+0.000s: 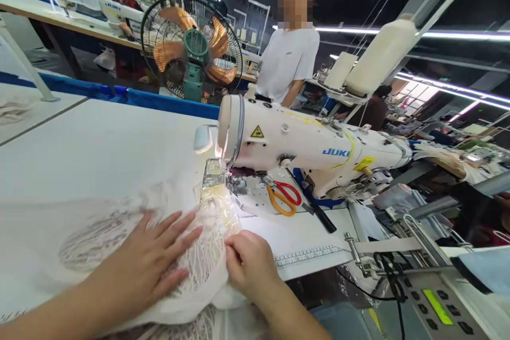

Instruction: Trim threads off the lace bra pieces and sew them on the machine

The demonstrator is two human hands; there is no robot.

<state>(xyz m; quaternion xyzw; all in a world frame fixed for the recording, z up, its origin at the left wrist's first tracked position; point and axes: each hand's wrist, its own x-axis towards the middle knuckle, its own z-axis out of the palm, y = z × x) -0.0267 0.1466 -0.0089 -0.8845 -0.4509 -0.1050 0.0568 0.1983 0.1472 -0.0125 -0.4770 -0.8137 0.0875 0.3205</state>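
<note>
White lace fabric (99, 234) is lying on the near part of the table (99, 149), and it is reaching from the lower left up to the needle area of the sewing machine (303, 146). The left hand (147, 263) is lying flat on this fabric, palm down, with the fingers spread and released, so it is pressing and not gripping. Just beside it, the right hand (249, 263) is clenching on the right edge of the fabric, with the fingers curled in and pinching a fold.

To the right of this hand, a printed ruler strip (306, 256) is running along the table edge. A control panel (436, 305) with a green display is sitting at the lower right.

A little further away, scissors (283, 196) with one orange and one red handle are lying on the machine bed, under the white arm of the machine.

Behind the machine, two pale thread cones (380, 56) are standing tilted on a rack. A fan (191, 48) with copper-coloured blades is standing past the far edge of the table. Next to it, a person in a white shirt (289, 61) is standing.
</note>
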